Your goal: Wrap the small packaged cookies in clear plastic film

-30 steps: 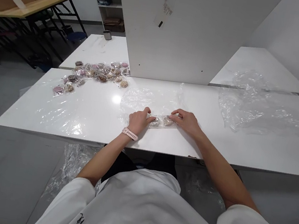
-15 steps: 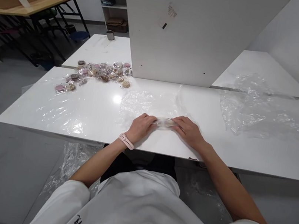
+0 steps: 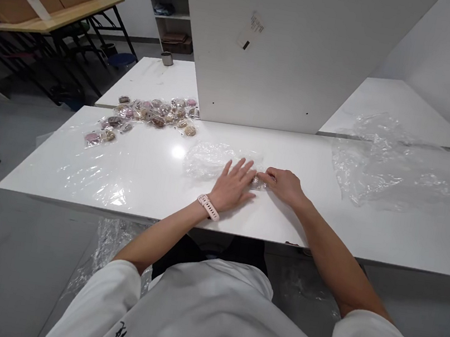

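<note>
A crumpled sheet of clear plastic film (image 3: 204,161) lies on the white table in front of me. My left hand (image 3: 234,184), with a pink band at the wrist, rests flat on it, fingers spread. Close by on the right, my right hand (image 3: 284,184) has its fingers curled and pinches the film's right end, where the plastic is bunched. Whatever the bunched part wraps, if anything, is hidden under the hands.
Several small wrapped round sweets or cookies (image 3: 159,113) lie in a cluster at the table's back left. More clear film (image 3: 393,171) spreads over the right side. A tall white panel (image 3: 265,67) stands behind. A metal cup (image 3: 167,59) sits on the far table.
My left hand has gone from gripping the rolled film to lying flat on it, further right. My right hand has curled its fingers at the film's right end. The film now looks more bunched.
</note>
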`<state>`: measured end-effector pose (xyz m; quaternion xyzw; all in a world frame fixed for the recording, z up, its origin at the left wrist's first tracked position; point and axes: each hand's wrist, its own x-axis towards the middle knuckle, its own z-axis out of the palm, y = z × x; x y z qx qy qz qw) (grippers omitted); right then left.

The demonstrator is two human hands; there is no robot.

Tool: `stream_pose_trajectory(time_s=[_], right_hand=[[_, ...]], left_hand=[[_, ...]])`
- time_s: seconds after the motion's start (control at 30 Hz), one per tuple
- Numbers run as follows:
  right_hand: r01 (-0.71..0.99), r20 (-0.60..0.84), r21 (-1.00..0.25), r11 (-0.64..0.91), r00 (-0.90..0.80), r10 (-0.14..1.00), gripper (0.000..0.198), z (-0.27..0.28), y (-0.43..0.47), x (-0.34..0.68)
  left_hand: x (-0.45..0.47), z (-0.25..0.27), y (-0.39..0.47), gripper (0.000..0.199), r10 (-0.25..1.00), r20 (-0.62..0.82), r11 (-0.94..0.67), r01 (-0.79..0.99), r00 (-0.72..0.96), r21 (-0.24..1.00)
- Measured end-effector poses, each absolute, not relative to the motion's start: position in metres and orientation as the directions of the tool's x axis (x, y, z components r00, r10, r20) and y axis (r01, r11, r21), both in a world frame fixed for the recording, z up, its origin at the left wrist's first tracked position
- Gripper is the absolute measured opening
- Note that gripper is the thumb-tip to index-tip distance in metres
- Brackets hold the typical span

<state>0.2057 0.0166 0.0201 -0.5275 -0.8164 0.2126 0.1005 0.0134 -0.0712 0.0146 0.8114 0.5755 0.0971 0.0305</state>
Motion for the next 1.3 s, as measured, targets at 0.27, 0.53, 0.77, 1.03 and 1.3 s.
stream_pose_trajectory(time_s=[0.27,0.53,0.77,1.03,1.3], right_hand=[[0.842,0.033,-0.469,0.266,-0.285,0.958,0.036,0.021,0.028,0.216],[0.752,-0.052,-0.648,0.119,-0.2,0.978,0.027,0.031,0.056,0.252],[0.914,0.249,-0.403,0.047,0.059,0.967,0.035,-0.006,0.034,0.326],[0.699,0.289,-0.572,0.429,-0.319,0.903,0.038,-0.017,-0.003,0.271],[0.248,0.375,-0.751,0.612,-0.603,0.704,0.025,0.001,-0.008,0.177]], left_hand=[[0.018,-0.009,-0.081,0.084,0.904,0.064,-0.427,0.892,0.422,0.15],[0.019,-0.003,-0.082,0.084,0.914,0.043,-0.405,0.902,0.403,0.151],[0.019,-0.004,-0.081,0.081,0.913,0.044,-0.408,0.897,0.407,0.171],[0.02,-0.005,-0.082,0.079,0.912,0.079,-0.409,0.896,0.402,0.17],[0.02,0.001,-0.079,0.07,0.908,0.065,-0.418,0.882,0.414,0.219]])
